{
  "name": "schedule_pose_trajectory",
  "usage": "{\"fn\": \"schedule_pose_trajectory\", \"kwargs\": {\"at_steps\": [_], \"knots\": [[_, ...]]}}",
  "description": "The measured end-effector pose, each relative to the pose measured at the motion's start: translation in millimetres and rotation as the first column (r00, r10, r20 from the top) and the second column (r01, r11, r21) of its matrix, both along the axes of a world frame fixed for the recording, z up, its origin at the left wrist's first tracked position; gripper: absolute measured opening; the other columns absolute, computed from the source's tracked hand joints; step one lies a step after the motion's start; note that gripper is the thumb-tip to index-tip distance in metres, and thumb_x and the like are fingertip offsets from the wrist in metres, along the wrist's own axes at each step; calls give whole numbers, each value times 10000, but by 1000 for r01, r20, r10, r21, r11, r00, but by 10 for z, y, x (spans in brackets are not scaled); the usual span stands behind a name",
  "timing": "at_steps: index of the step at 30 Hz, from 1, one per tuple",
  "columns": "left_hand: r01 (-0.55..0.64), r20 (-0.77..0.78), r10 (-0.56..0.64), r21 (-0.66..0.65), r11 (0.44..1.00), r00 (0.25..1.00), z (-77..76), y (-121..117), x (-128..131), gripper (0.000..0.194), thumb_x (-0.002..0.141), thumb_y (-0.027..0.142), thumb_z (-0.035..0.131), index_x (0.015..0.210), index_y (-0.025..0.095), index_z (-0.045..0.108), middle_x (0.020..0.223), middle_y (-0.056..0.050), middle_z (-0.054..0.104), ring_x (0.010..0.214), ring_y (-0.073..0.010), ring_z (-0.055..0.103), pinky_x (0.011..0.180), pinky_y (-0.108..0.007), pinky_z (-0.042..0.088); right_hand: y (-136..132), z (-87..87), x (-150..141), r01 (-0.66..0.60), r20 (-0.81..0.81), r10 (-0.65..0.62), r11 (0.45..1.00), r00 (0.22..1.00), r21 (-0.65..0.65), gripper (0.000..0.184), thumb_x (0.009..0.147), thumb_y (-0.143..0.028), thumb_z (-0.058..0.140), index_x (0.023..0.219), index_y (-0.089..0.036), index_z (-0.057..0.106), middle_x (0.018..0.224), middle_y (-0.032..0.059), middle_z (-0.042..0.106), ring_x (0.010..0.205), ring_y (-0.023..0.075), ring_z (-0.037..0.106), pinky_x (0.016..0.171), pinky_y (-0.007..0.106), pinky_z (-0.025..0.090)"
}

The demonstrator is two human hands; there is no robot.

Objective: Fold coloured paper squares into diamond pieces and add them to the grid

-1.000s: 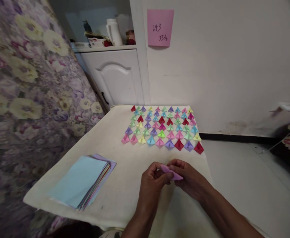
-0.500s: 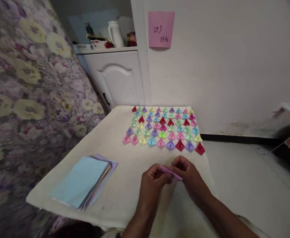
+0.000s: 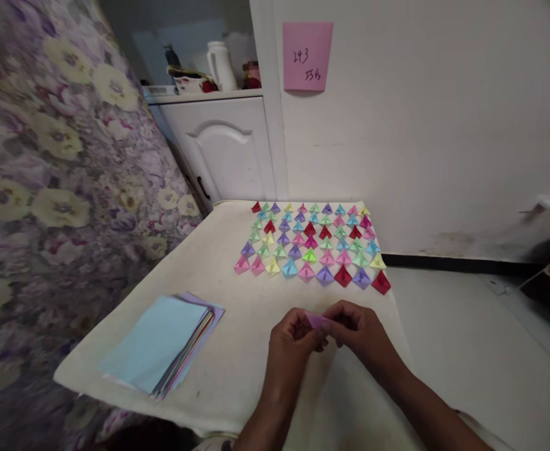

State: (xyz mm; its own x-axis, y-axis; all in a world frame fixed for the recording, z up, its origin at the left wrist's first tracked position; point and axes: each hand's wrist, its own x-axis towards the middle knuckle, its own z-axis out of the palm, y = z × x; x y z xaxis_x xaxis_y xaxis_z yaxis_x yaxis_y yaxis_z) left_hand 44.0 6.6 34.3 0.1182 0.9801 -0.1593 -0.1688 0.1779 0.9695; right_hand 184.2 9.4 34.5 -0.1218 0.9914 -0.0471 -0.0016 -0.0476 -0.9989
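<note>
My left hand (image 3: 290, 343) and my right hand (image 3: 360, 331) meet above the near part of a cream-covered table (image 3: 218, 263), fingers pinched on a small folded piece of pink-purple paper (image 3: 317, 321) between them. Beyond my hands lie several rows of small folded paper shapes (image 3: 310, 244) in red, pink, purple, blue, green and yellow. A stack of coloured paper sheets (image 3: 162, 341), light blue on top, rests at the table's near left.
A floral fabric surface (image 3: 54, 188) rises along the left. A white cabinet (image 3: 223, 150) with a jug and items on top stands behind the table. A pink note (image 3: 307, 55) hangs on the wall. Grey floor (image 3: 482, 351) lies to the right.
My right hand's fingers have slid in over the folded paper, covering more of it. The view has shifted slightly.
</note>
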Motion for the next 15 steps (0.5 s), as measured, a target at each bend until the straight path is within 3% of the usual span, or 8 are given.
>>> {"fn": "schedule_pose_trajectory", "kwargs": {"at_steps": [9, 15], "knots": [[42, -6, -42, 0, 999, 999, -8, -4, 22, 106, 699, 163, 639, 760, 151, 553, 629, 7, 624, 601, -124, 598, 585, -228, 455, 22, -19, 31, -27, 109, 26, 1000, 994, 7, 115, 757, -260, 617, 714, -153, 614, 601, 0, 599, 526, 104, 515, 497, 212, 408], [111, -130, -121, -85, 990, 984, -27, 0, 6, 198, 747, 291, 589, 636, 144, 519, 542, 3, 581, 432, -114, 555, 438, -215, 404, 38, -31, 48, -7, 127, 5, 1000, 992, 12, 140, 751, -284, 622, 695, -158, 600, 600, -14, 564, 523, 96, 496, 489, 202, 411]]}}
